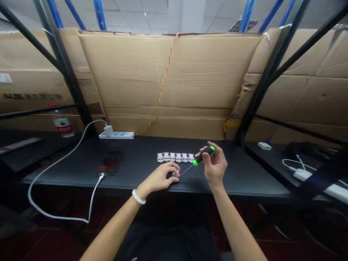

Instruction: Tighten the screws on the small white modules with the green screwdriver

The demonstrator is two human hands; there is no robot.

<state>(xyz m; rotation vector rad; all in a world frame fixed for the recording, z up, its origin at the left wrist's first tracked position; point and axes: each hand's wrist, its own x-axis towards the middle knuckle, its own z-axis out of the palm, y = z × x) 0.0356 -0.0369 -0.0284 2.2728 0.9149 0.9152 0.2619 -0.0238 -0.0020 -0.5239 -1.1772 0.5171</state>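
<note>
My right hand (214, 165) grips a screwdriver (202, 156) by its black and green handle. Its thin shaft slants down and left, and the tip meets a small white and purple part (176, 173) near the table's front edge. The fingers of my left hand (165, 176) are curled around that part and hide most of it. Just beyond my hands, several similar small white and purple parts (175, 157) stand side by side in a row. Their exact kind is too small to make out. A white coiled band (138, 197) circles my left wrist.
The black table (244, 177) has a cardboard wall (168, 83) behind it. At the back left lies a power strip (119, 135) with a white charger (108, 130). Its white cable (62, 159) loops past the table edge to a blurred-out object (111, 165). Dark metal posts (261, 94) flank both sides.
</note>
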